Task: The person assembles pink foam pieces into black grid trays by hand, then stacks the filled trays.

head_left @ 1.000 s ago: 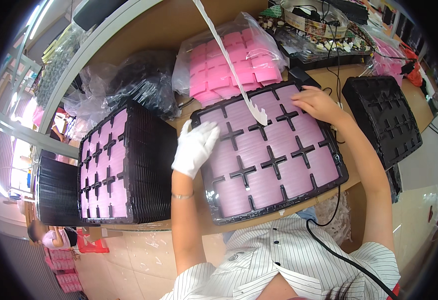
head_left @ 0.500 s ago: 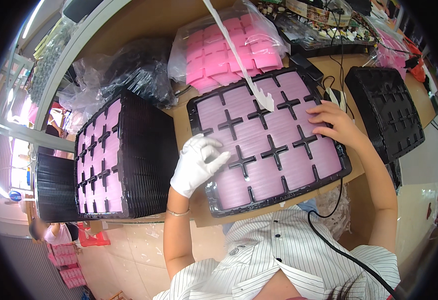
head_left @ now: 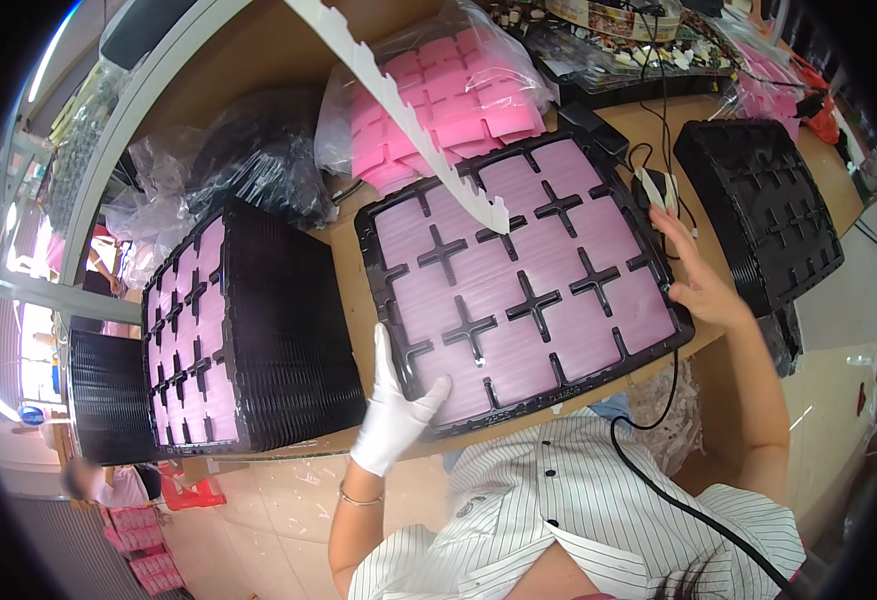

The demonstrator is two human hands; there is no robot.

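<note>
A black plastic tray [head_left: 536,305] with raised cross-shaped dividers lies in front of me, a thin pink-violet sheet [head_left: 504,290] covering its cells. At the tray's near left corner is my left hand [head_left: 399,420], in a white glove; its fingers stretch along the left side and its thumb points over the sheet. My bare right hand [head_left: 701,285] rests against the right edge, fingers extended upward and apart from the thumb. Neither hand is closed round the tray. A white toothed strip [head_left: 409,125] hangs down over the tray's far part.
Left stands a tall stack of black trays [head_left: 284,340] topped with pink sheet. Another black tray stack [head_left: 764,215] is at the right. Behind lie bagged pink foam sheets [head_left: 439,95] and dark plastic bags [head_left: 259,150]. A black cable [head_left: 659,425] crosses my front.
My left hand has moved from above the sheet down to the tray's left edge. My right hand has slid off the sheet to the right edge. The whole view has shifted slightly.
</note>
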